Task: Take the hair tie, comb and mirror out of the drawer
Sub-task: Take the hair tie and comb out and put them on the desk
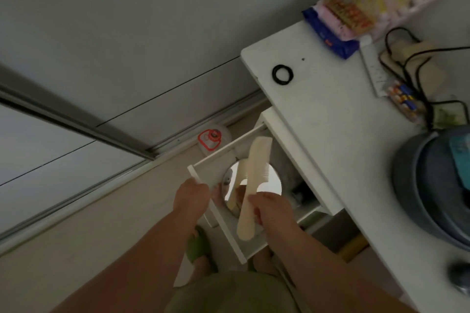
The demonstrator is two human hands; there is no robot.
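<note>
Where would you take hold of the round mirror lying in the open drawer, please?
Probably at the mirror's bare far-right rim, fingers coming from above: it lies flat in the drawer, and the right hand holding the comb covers its near part.

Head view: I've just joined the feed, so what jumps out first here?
The right hand grips a long cream comb above the open drawer, over the round mirror that lies inside. The left hand holds the drawer's front edge. A black hair tie already lies on the white desk, near its far corner.
</note>
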